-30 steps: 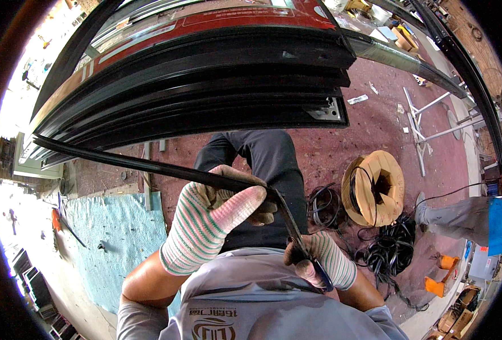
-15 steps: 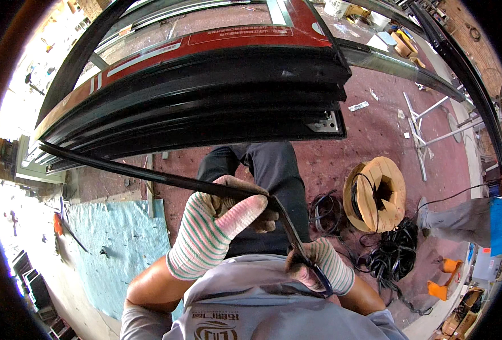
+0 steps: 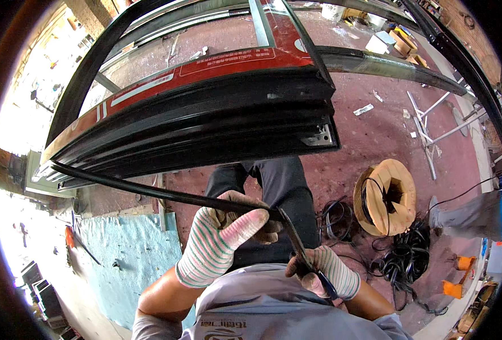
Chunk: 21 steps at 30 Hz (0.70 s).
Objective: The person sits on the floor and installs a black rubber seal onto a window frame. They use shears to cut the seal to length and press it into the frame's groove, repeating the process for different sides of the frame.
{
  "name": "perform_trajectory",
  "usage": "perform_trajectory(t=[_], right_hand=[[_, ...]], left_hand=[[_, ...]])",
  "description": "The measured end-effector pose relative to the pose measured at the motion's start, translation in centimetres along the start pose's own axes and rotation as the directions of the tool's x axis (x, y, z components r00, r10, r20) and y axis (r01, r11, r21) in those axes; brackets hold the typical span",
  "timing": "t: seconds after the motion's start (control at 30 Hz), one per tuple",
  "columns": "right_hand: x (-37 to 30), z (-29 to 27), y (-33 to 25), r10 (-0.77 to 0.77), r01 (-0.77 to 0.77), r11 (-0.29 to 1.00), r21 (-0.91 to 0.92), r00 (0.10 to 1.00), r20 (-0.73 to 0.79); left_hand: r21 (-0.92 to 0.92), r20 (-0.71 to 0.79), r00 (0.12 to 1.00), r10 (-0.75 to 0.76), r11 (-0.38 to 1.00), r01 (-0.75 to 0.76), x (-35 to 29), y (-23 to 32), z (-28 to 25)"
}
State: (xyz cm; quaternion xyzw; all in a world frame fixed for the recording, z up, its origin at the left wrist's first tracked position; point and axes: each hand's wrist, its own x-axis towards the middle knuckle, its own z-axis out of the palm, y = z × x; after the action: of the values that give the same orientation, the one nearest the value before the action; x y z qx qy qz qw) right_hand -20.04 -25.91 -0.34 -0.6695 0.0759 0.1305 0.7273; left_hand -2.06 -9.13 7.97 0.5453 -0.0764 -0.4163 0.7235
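Note:
A black rubber sealing strip runs from the left end of a dark window frame to my left hand. That hand, in a striped knit glove, is closed around the strip near its end, thumb on top. My right hand, gloved too, is closed around a long, dark bladed tool with a dark blue handle, apparently scissors. The tool's tip meets the strip's end beside my left thumb. Whether its blades are apart cannot be made out. The frame has red film along its upper face and a metal corner piece.
A wooden spool stands on the reddish floor at right, beside a tangled heap of black strip. A person's grey trouser leg is at far right. A light blue sheet lies at left. Metal rails stretch behind the frame.
The whole view has shifted slightly, so frame, spool and hands appear a little lower. Both hands keep their grips, and the tool stays at the strip's end.

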Motion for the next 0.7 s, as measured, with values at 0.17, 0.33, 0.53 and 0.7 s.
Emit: perform_trajectory(t=[0.17, 0.33, 0.53, 0.7], right_hand=[[0.4, 0.4, 0.8, 0.180, -0.142, 0.892, 0.430, 0.982, -0.048], [5.1, 0.2, 9.3, 0.131, -0.149, 0.987, -0.059, 0.963, -0.235], [10.6, -1.7, 6.9, 0.014, -0.195, 0.839, -0.508, 0.941, -0.338], [16.8, -2.8, 4.7, -0.125, -0.194, 0.787, -0.585, 0.879, -0.460]], left_hand=[[0.027, -0.029, 1.000, -0.001, 1.000, 0.002, 0.3, -0.4, -0.1], [0.057, -0.102, 0.994, 0.042, 0.998, -0.037, 1.1, -1.6, -0.2], [0.057, -0.035, 0.995, 0.092, 0.994, -0.090, 0.7, -1.3, -0.4], [0.064, 0.011, 0.997, 0.073, 0.995, -0.074, 0.1, -1.4, -0.7]])
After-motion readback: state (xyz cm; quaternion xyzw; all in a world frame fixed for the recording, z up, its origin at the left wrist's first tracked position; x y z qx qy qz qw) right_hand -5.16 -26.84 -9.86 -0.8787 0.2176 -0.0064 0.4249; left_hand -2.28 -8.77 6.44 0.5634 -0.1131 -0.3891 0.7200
